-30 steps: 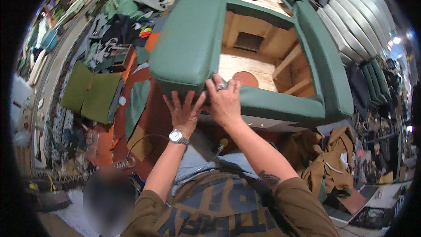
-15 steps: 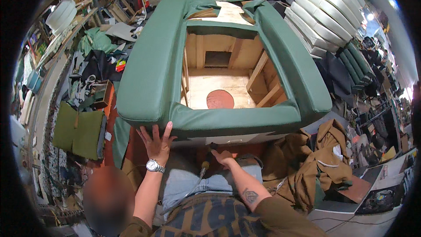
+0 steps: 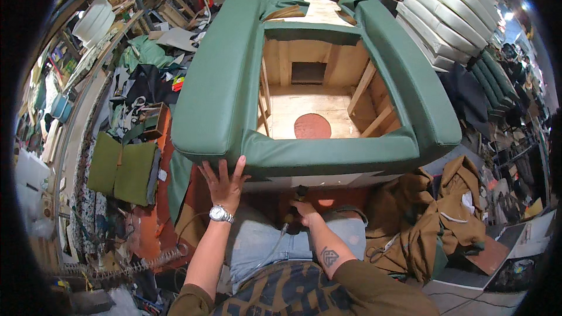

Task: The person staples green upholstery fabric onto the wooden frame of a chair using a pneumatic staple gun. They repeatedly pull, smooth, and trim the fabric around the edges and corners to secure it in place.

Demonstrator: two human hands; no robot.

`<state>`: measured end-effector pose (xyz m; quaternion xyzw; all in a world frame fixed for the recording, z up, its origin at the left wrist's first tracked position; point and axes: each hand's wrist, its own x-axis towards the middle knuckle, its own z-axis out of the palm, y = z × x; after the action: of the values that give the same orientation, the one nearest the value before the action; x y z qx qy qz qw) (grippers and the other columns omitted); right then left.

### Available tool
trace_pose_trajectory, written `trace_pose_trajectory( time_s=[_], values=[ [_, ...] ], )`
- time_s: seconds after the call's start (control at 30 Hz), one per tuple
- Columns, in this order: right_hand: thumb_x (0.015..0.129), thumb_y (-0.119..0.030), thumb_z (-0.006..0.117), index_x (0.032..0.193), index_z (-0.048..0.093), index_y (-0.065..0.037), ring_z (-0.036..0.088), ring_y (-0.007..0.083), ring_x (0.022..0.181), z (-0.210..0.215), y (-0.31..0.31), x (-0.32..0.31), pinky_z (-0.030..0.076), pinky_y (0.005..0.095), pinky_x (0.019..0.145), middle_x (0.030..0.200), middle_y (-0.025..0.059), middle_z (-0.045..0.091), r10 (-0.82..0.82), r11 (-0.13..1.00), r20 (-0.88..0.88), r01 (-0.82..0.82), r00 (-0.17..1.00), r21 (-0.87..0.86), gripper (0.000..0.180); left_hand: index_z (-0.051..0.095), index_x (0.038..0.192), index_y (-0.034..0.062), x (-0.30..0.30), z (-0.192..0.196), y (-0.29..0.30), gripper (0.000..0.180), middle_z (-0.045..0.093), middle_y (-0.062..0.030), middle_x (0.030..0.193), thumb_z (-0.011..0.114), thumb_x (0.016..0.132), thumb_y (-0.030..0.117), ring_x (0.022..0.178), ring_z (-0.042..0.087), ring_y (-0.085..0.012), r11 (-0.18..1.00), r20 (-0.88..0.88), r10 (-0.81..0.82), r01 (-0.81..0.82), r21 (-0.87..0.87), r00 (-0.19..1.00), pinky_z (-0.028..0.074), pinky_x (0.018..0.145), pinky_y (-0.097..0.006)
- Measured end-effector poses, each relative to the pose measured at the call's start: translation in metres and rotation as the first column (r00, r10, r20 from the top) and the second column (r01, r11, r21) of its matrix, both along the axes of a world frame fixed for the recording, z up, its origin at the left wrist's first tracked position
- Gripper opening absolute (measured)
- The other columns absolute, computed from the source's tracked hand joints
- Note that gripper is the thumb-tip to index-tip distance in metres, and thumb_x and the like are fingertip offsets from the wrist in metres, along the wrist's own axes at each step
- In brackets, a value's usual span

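A green-upholstered armchair or sofa frame (image 3: 216, 93) lies in front of me, its wooden inside showing through a rectangular opening. My left hand (image 3: 224, 188) is open, fingers spread against the near lower edge of the green cover, below the left arm. Close to my lap, my right hand (image 3: 304, 210) is closed around a dark pneumatic staple gun (image 3: 301, 191), with a hose running down from its handle. The gun's head is just short of the pale strip (image 3: 313, 182) along the frame's near side. My fingers hide much of the tool.
Brown fabric (image 3: 421, 222) is heaped to the right, with scissors (image 3: 383, 247) on it. Folded olive-green pieces (image 3: 123, 169) lie at left. White cushions (image 3: 439, 23) are stacked at far right. A coiled air hose (image 3: 129, 268) stretches across the lower left.
The whole view has shifted, so the frame appears farther right. My right hand and the staple gun have moved slightly left relative to the frame. My left hand stays against its edge.
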<state>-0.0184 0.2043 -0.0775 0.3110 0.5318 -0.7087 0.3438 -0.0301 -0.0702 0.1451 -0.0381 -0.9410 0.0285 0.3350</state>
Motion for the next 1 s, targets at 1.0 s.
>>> trace_pose_trajectory(
  time_s=[1.0],
  values=[
    [0.071, -0.015, 0.085, 0.148, 0.058, 0.002, 0.071, 0.0372, 0.084, 0.156, -0.107, 0.082, 0.05, 0.0413, 0.079, 0.103, 0.0178, 0.075, 0.409, 0.875, -0.877, 0.164, 0.254, 0.456, 0.083, 0.044, 0.16, 0.0368, 0.003, -0.006, -0.015, 0.096, 0.019, -0.0349, 0.168, 0.095, 0.079, 0.04, 0.149, 0.015, -0.0721, 0.996, -0.059, -0.078, 0.075, -0.058, 0.995, 0.025, 0.118, -0.085]
  ],
)
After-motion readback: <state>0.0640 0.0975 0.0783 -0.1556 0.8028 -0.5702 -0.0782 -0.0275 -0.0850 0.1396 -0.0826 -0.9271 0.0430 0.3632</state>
